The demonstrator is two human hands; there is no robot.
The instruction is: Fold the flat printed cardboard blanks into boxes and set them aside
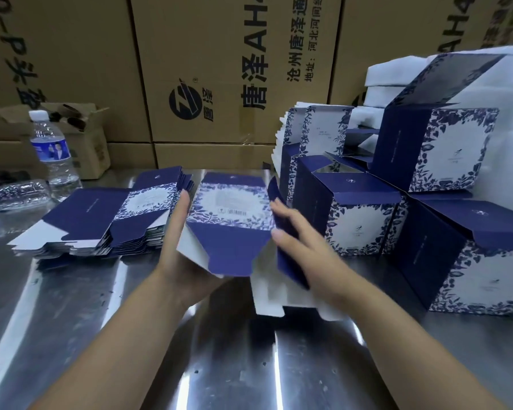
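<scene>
Above the steel table (219, 365), centre: one half-opened blank (231, 208), held clear of the surface between both hands, floral panel facing the camera, navy flaps hanging loose.
Left hand (178, 247): fingers straight along the blank's left wall, supporting it; thumb hidden.
Right hand (299, 244): fingers flat and extended, pressing the navy side panel inward; nothing is pinched.
Handling: thin printed card, judged light and springy; stiff across the panels, weak at the scored creases. The glossy print is likely slippery, and corners and flap edges would dent.
Where to hold: on the flat walls beside the creases, not on the loose flaps.
Blanks in hand: one.
Flat blanks: one fanned stack (95, 220) at left, too many to count; a second upright sheaf (317, 128) behind.
Folded boxes (359, 223): three plainly seen at right, lids open; others partly hidden.
Water bottle (52, 155): one, far left.
</scene>
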